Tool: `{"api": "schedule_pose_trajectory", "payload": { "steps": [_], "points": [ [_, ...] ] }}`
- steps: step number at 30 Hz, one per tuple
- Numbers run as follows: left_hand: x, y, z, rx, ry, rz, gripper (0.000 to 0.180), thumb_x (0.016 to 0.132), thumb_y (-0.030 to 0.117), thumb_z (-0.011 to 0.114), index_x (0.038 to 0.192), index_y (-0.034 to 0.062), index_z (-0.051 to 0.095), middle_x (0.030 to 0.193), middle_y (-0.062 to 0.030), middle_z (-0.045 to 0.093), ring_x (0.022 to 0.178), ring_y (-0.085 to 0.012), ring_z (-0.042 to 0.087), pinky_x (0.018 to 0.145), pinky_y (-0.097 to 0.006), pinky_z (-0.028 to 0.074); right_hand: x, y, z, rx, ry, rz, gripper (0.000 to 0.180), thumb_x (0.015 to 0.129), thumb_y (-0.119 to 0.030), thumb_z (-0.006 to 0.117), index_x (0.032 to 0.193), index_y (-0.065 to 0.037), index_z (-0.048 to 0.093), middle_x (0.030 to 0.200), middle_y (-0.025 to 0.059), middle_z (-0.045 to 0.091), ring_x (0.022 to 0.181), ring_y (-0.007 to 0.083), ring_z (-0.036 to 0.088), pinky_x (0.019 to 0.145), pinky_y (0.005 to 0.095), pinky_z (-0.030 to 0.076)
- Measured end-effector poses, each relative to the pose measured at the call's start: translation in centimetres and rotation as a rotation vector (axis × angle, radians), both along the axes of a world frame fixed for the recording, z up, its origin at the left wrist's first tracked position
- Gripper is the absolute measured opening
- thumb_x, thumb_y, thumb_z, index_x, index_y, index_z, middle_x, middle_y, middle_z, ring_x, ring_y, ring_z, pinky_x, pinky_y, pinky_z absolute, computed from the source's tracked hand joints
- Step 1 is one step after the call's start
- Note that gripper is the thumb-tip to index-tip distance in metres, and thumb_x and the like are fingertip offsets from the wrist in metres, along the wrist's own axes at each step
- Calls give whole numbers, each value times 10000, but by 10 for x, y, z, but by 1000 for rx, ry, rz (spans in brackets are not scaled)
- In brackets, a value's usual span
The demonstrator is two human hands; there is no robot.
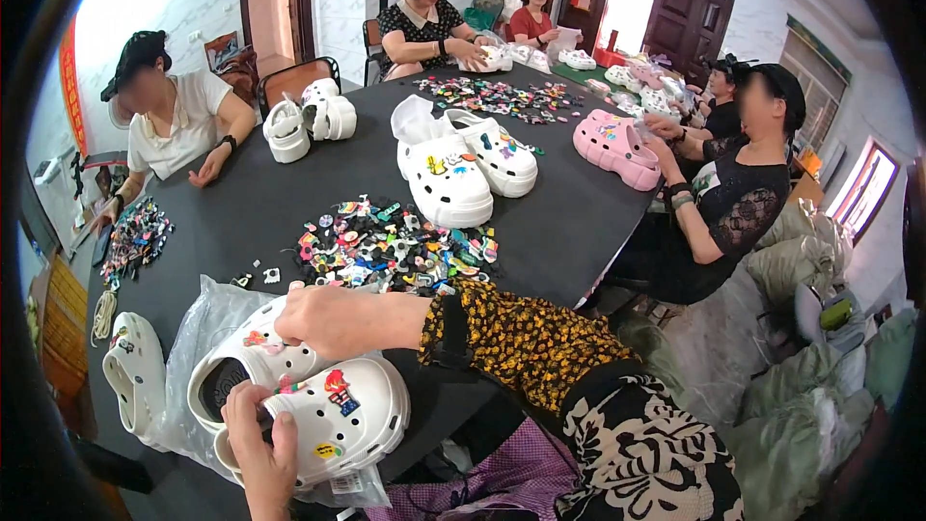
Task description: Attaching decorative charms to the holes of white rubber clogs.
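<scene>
Two white clogs lie on a clear plastic bag point(193, 328) at the near edge of the black table point(260, 203). The front clog point(352, 425) carries several colourful charms on its top. My left hand point(262, 449) comes up from the lower edge and grips this clog at its open end, thumb on the rim. My right hand point(333, 320), on a yellow-and-black patterned sleeve, reaches in from the right. It curls over the top of the rear clog point(246, 362), fingers closed on its upper edge. A heap of loose shoe charms point(395, 246) lies just beyond my right hand.
A decorated white pair point(463, 169) stands mid-table, a pink pair point(617, 145) at the right, another white pair point(309, 121) at the back left, and a single white clog point(135, 376) at the near left. More charms point(502, 96) lie farther back. Other people sit around the table.
</scene>
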State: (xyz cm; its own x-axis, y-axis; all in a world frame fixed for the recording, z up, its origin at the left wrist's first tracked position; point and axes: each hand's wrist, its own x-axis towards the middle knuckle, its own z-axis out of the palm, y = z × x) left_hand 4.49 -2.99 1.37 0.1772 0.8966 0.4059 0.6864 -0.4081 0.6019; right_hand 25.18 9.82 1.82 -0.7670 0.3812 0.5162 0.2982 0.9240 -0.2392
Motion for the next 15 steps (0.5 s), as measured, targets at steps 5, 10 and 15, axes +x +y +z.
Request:
{"api": "schedule_pose_trajectory", "payload": {
  "steps": [5,10,15],
  "points": [
    [2,3,-2,21,-29,5,296,850,187,531,1059,-17,482,969,-120,493,893,-233,478,835,-318,392,0,-3,-1,13,-55,2,39,706,-4,578,741,-17,588,765,126,641,834,290,577,788,364,454],
    [6,4,6,-11,1,-8,293,851,184,528,1058,-20,484,981,-126,497,910,-245,481,857,-331,391,0,-3,0,-16,-48,0,49,705,-3,584,750,-21,595,763,124,642,844,291,576,796,373,457],
    [3,4,-1,-32,-70,-3,311,842,144,516,1095,-33,480,1073,-160,515,1010,-264,497,933,-338,376,-2,-3,-5,-10,8,-20,38,712,-27,595,750,-28,603,756,113,636,849,289,580,815,380,452]
  ]
}}
